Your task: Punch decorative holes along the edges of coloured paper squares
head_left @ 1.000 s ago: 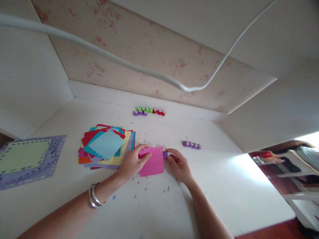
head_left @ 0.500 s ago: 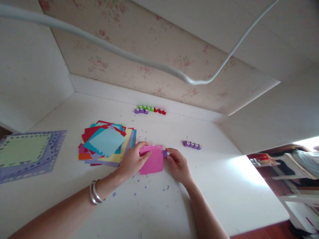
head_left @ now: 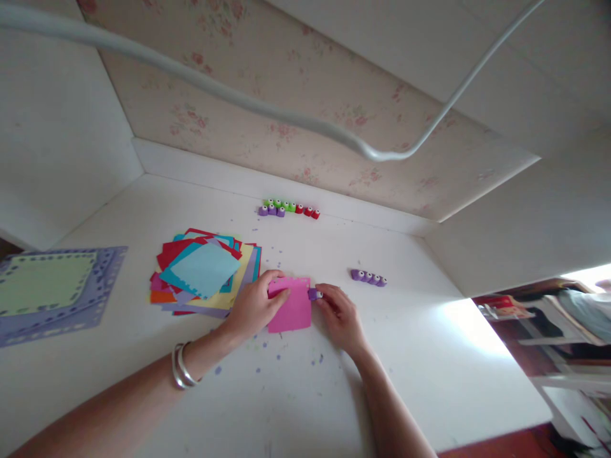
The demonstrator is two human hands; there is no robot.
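A pink sheet of paper, with small cut-outs along its top edge, is pinched at its upper left by my left hand. My left thumb lies on top of the sheet. At the sheet's right edge, my right hand grips a small purple craft punch between thumb and fingers. The punch sits over or against the paper's edge near the upper right corner; I cannot tell how far the paper goes in. Two silver bangles circle my left wrist.
A pile of coloured paper lies left of my left hand. Purple and pale green punched sheets are at the far left. Several purple punches stand at right, and green, purple and red ones near the wall. Paper bits litter the table.
The purple punch has shifted slightly left against the pink paper's right edge, and my right fingers have changed their hold a little. My left hand keeps its grip. The camera view moved slightly.
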